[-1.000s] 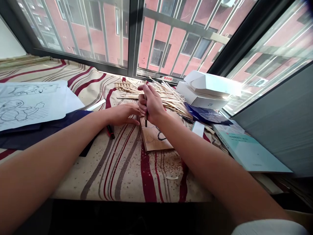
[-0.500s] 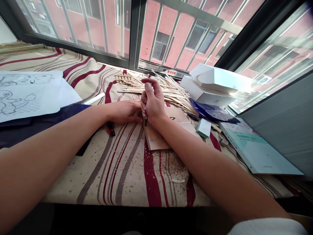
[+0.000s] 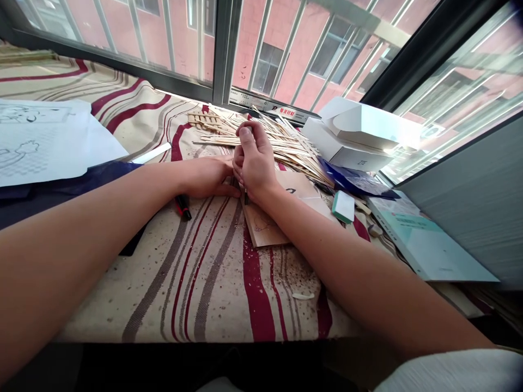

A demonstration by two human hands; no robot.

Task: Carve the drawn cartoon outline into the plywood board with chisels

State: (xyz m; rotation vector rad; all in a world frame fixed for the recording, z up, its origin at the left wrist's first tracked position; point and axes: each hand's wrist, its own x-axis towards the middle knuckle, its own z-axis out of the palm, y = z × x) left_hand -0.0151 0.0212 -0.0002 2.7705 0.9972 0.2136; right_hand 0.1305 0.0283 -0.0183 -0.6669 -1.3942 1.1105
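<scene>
My right hand [image 3: 257, 163] is a closed fist, thumb up, over the left part of a thin wooden board [image 3: 266, 231] with drawn lines. A short dark metal tip of a slim tool [image 3: 245, 198] sticks out below the fist; the rest is hidden in it, so its kind is unclear. My left hand [image 3: 214, 177] holds the board by its left edge, thumb against the side, its fingertips partly hidden behind my right hand. A black and red pen-like object [image 3: 183, 208] lies under my left wrist. Wood crumbs are scattered over the striped cloth [image 3: 223, 305].
Behind my hands lies a pile of thin wooden sticks [image 3: 286, 144]. To the right are a white box [image 3: 355, 136], a green-and-white eraser-like block [image 3: 343, 207] and a pale green book [image 3: 433, 239]. Paper with line drawings [image 3: 44, 141] lies at left. The window [image 3: 265, 60] rises behind.
The view has shifted slightly. Both hands remain at the board's left edge, and the right fist is still closed around the tool, with its tip slightly moved.
</scene>
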